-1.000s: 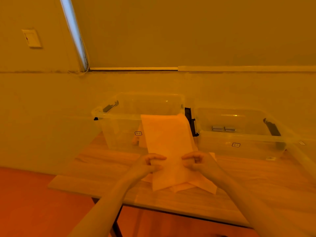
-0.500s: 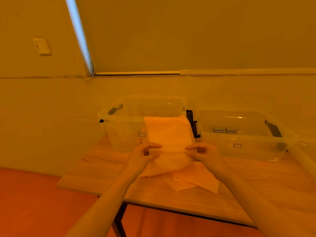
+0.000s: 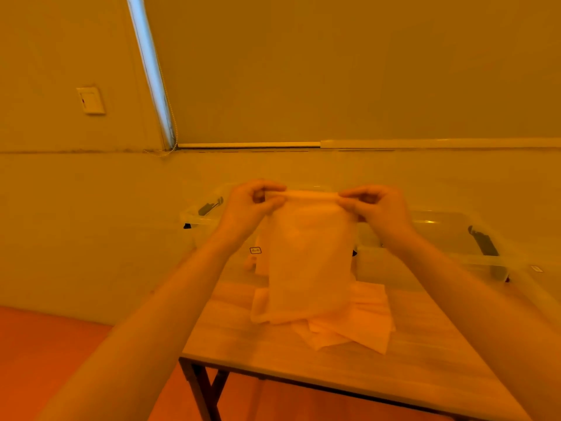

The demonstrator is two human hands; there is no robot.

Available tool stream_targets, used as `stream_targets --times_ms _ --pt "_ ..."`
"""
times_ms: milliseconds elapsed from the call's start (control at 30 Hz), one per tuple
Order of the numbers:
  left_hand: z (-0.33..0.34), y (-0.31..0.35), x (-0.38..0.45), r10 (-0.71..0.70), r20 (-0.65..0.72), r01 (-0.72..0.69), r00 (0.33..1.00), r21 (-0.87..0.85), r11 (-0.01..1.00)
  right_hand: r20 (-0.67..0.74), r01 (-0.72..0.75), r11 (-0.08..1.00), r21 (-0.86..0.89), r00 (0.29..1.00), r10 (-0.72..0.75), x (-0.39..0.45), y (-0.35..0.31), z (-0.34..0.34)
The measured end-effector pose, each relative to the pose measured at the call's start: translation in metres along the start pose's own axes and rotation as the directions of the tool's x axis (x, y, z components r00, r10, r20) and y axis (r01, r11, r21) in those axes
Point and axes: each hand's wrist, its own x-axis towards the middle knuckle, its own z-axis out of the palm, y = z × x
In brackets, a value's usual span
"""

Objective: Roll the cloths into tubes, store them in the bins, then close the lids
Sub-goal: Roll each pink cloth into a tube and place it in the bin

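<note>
A pale orange cloth [image 3: 309, 262] hangs in the air above the table, its top edge curled into a thin roll. My left hand [image 3: 252, 205] pinches the left end of that edge and my right hand [image 3: 373, 208] pinches the right end. Its lower hem rests on a heap of more cloths [image 3: 352, 326] lying on the wooden table [image 3: 394, 375]. Behind the cloth stand two clear plastic bins: the left bin [image 3: 200, 217] and the right bin [image 3: 449, 238], both without lids on top. The cloth hides much of the left bin.
Each bin has a dark latch handle on its outer end. The table's left front corner and dark metal leg [image 3: 200, 387] lie below my left forearm, with orange floor beyond. A wall with a switch plate [image 3: 90, 100] rises behind the bins.
Both hands have lifted the cloth from table level to above the bins, so it now hangs down from its upper edge. The camera view has tilted and moved closer.
</note>
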Motion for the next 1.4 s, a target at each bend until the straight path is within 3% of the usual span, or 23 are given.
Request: stream_targets --times_ms 233,467,800,1000,1167,1267,1400 --pt "-0.012 0.037 0.033 0.010 -0.061 -0.027 0.998 -0.289 0.957 -0.026 0.076 0.989 0.125 0.997 -0.073 0.033 -0.050 0.001" --pt "-0.017 0.048 0.062 -0.025 -0.116 -0.028 0.993 -0.436 0.900 -0.004 0.084 0.970 0.230 0.996 -0.085 0.064 -0.068 0.005" --pt "-0.006 -0.032 0.083 -0.225 0.092 0.234 0.970 -0.113 0.966 0.190 -0.128 0.980 -0.152 0.969 0.156 0.082 0.017 0.015" --pt "0.001 -0.071 0.086 -0.344 0.135 0.338 0.929 0.067 0.939 0.181 -0.219 0.952 -0.212 0.949 0.259 0.089 0.058 0.018" --pt "0.005 -0.088 0.086 -0.343 0.132 0.286 0.930 0.325 0.901 0.172 -0.249 0.954 -0.164 0.945 0.277 0.087 0.082 0.015" --pt "0.009 -0.088 0.085 -0.293 0.145 0.214 0.945 0.403 0.890 0.130 -0.220 0.949 -0.225 0.959 0.253 0.080 0.094 0.016" --pt "0.011 -0.086 0.067 -0.130 0.024 0.117 0.991 0.306 0.945 -0.034 -0.195 0.945 -0.263 0.981 0.193 0.063 0.103 0.013"
